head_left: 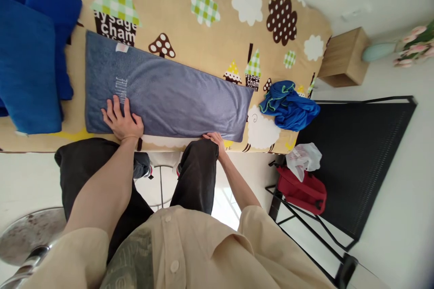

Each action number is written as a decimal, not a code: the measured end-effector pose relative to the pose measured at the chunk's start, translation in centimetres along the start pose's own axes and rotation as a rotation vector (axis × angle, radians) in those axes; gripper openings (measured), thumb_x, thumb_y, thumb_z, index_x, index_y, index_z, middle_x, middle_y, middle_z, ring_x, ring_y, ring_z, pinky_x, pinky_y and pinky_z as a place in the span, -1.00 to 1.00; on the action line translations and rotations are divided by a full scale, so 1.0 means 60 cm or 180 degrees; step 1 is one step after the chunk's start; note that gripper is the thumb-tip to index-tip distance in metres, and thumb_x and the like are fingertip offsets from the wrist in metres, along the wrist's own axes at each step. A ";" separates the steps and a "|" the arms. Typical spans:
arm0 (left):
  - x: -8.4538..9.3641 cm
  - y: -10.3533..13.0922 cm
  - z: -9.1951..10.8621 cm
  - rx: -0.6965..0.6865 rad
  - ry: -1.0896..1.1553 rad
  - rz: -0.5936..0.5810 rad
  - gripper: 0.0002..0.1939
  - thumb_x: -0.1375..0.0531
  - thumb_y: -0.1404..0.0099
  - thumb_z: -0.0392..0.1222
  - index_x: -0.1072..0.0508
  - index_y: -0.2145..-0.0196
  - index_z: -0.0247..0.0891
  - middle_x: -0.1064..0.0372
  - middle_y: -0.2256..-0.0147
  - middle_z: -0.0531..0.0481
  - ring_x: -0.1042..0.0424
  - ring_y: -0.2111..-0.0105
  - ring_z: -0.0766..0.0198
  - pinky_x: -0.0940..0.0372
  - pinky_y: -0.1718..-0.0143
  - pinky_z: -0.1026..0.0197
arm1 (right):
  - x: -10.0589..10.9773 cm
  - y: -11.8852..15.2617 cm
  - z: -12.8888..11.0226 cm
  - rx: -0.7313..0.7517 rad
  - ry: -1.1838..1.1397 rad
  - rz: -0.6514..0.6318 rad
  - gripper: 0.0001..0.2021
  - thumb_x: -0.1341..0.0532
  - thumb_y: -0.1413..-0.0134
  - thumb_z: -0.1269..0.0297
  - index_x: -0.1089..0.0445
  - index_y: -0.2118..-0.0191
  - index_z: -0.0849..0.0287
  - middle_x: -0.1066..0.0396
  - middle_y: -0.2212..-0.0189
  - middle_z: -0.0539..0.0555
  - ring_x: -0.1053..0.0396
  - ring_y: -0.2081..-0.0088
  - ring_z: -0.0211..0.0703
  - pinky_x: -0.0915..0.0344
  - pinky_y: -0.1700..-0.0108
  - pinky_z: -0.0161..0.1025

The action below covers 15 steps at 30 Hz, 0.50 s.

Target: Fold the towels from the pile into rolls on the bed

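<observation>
A grey-blue towel lies in a long folded strip across the bed in front of me, with a small white label and lettering near its left end. My left hand rests on the towel's left part, palm down, fingers spread. At the near edge, toward the right end, my right hand touches the towel's border; my knee partly covers that hand, but its visible fingers look stretched out along the edge. Folded blue towels lie to the left. Off the strip's right end sits a crumpled blue cloth with green edging.
The tan patterned bed sheet spreads under everything. A wooden box and a vase of pink flowers stand at the far right. On a black rack are a red bag and a white plastic bag. A round stool is behind left.
</observation>
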State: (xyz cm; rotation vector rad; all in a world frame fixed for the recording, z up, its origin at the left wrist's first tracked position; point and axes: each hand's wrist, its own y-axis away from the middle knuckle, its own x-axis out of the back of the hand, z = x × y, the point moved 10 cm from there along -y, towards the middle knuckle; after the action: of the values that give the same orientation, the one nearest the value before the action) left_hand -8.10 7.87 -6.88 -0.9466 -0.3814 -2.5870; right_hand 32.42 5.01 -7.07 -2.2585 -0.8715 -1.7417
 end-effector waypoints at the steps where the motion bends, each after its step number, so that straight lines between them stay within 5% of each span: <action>1: 0.001 0.000 0.000 -0.0023 -0.0075 0.0026 -0.22 -0.19 -0.24 -0.27 -0.27 -0.43 -0.25 0.20 -0.54 -0.17 0.39 -0.55 -0.14 0.65 -0.51 -0.32 | -0.003 -0.004 -0.009 0.0061 0.0010 -0.0019 -0.71 -0.12 -0.48 0.31 -0.57 -0.11 0.04 -0.54 0.08 0.13 -0.39 0.07 -0.03 -0.25 -0.01 -0.11; 6: 0.001 0.001 0.002 -0.0152 -0.0407 0.0114 -0.22 -0.19 -0.26 -0.27 -0.24 -0.44 -0.33 0.16 -0.53 -0.21 0.29 -0.54 -0.16 0.56 -0.52 -0.34 | -0.006 -0.003 -0.029 -0.0059 0.0101 0.0076 -0.75 -0.13 -0.48 0.31 -0.57 -0.02 0.08 -0.52 0.11 0.14 -0.36 0.08 -0.01 -0.22 0.02 -0.11; 15: -0.003 0.000 0.000 0.0069 -0.0099 -0.0071 -0.23 -0.21 -0.26 -0.25 -0.26 -0.43 -0.25 0.25 -0.55 -0.16 0.44 -0.55 -0.14 0.66 -0.51 -0.37 | -0.003 -0.003 -0.036 -0.0413 -0.0269 -0.0220 -0.78 -0.14 -0.46 0.24 -0.56 0.09 0.09 -0.52 0.13 0.16 -0.43 0.07 0.02 -0.27 0.03 -0.07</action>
State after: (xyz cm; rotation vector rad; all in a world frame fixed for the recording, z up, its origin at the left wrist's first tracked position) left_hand -8.00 7.90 -6.99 -0.9815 -0.4297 -2.5855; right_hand 30.50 4.11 -6.60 -2.4281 -0.8867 -1.7924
